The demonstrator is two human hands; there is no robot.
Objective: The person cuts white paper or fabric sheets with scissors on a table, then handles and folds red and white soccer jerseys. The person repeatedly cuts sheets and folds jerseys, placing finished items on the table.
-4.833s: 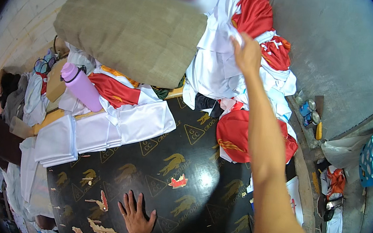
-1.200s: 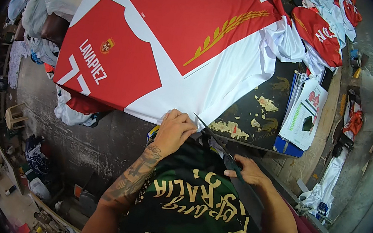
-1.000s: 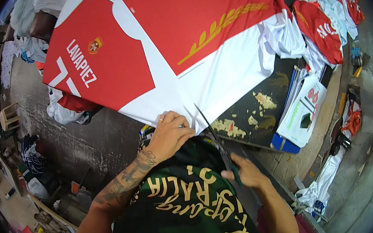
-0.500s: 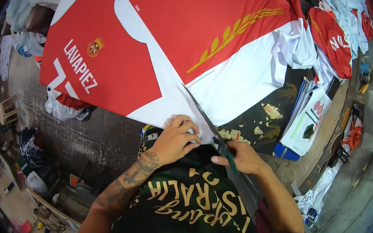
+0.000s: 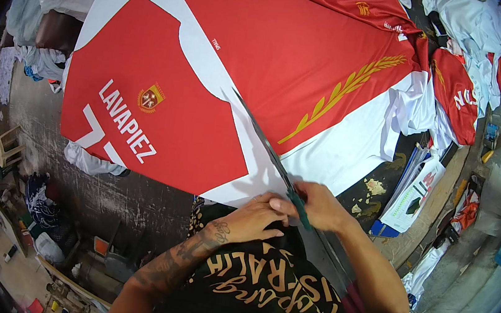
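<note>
My right hand (image 5: 319,209) is gripping scissors (image 5: 280,167); can't tell if my left hand (image 5: 249,220) is pinching cloth (image 5: 242,187). White strip (image 5: 198,51) past the blades (image 5: 261,133) is remaining, looking uncut; finished part isn't showing.

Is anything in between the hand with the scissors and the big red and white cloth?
Nothing visible is in the way: the right hand holds the scissors, and they reach right over the cloth.
</note>
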